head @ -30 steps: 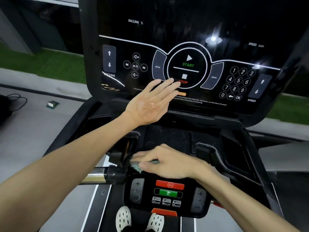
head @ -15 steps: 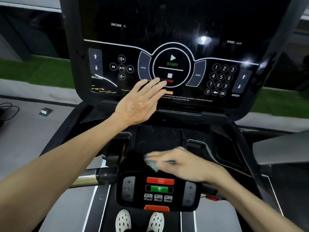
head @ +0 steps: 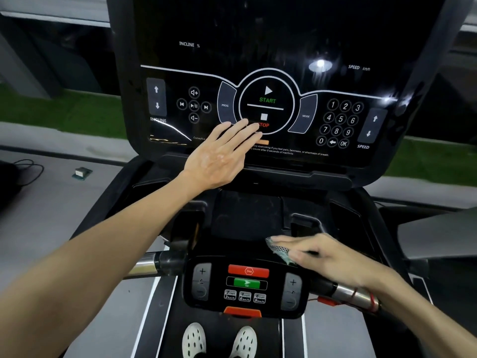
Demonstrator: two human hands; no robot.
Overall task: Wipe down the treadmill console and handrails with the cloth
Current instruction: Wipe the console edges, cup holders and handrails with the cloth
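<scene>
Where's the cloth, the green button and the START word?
cloth (head: 279,249): head view, patterned edge peeking from under the right hand (head: 322,257).
green button (head: 246,283): head view, middle of the button.
START word (head: 267,100): head view, middle of the green letters.

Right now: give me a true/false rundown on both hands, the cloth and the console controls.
1. The left hand lies flat, fingers straight, on the glossy black upper console panel. True.
2. The right hand presses the small patterned green-grey cloth down at the top right of the black lower control pad. True.
3. The cloth covers the red rectangular stop button. False: the button is uncovered, and the cloth lies above and right of it.
4. The left fingers cover the round-key number keypad. False: the keypad is clear at the panel's right, and the fingertips lie by the STOP label.
</scene>
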